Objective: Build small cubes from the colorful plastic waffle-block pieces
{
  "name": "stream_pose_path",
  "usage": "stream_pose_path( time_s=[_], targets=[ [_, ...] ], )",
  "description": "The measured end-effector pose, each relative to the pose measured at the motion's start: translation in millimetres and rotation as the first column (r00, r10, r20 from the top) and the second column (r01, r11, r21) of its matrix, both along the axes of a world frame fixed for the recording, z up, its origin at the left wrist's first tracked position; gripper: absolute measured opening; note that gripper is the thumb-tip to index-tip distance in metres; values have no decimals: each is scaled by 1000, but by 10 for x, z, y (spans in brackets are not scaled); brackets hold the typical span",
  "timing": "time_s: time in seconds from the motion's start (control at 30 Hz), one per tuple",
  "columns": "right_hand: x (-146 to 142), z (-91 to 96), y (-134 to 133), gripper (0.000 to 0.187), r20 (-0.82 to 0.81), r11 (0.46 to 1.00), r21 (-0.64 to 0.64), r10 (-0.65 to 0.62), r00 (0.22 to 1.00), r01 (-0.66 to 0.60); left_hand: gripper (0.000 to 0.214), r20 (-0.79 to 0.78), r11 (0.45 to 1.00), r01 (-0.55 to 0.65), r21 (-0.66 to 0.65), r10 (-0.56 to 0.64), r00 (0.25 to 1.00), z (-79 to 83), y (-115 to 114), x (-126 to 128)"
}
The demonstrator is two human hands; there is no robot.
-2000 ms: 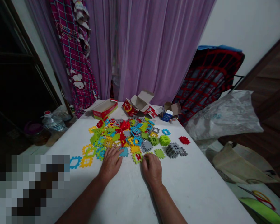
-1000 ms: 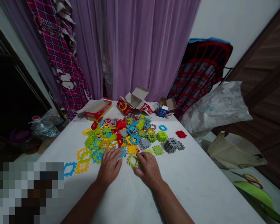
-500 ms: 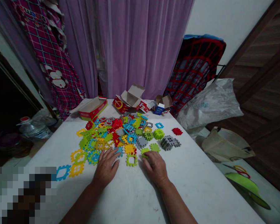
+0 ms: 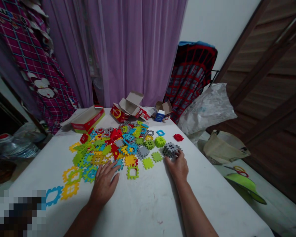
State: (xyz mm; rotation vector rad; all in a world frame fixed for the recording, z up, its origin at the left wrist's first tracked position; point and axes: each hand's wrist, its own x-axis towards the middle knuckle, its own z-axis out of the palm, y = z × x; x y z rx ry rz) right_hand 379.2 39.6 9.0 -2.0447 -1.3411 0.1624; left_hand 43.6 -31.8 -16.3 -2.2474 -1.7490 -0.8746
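Resting palm down on the white table (image 4: 148, 204), the left hand (image 4: 104, 182) lies flat with fingers spread. Its fingertips touch a blue tile (image 4: 118, 163) at the near edge of the pile of coloured tiles (image 4: 113, 144). The right hand (image 4: 179, 167) sits against the grey tile stack (image 4: 169, 149), fingers loosely curled on it; whether it grips cannot be told. A green frame tile (image 4: 132, 172) lies between the hands.

White table (image 4: 150, 204) bears colourful interlocking tiles (image 4: 106, 146) and opened cardboard boxes (image 4: 129, 106).
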Motion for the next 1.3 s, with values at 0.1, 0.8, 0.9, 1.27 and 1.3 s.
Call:
stream_pose_path(
  time_s=[0.1, 0.8, 0.9, 1.27, 1.3],
  targets=[
    [-7, 25, 21, 73, 29, 999, -43, -8, 1000, 9, 32, -3, 1000, 3, 13, -3, 1000, 0, 5, -3],
    [10, 63, 84, 76, 177, 984, -178, 3, 984, 29, 33, 14, 999, -6, -40, 6, 1000, 36, 5, 5],
    [19, 47, 85, 75, 177, 987, -160, 5, 984, 24, 33, 10, 999, -1, -33, 1, 1000, 37, 9, 2],
    [68, -22, 86, 74, 59, 998, -63, 3, 998, 1, 33, 13, 999, -15, -36, 15, 1000, 29, 14, 0],
    [86, -28, 87, 74, 32, 999, -49, 0, 999, 2, 34, 16, 999, -12, -34, 13, 1000, 25, 15, -3]
  ],
)
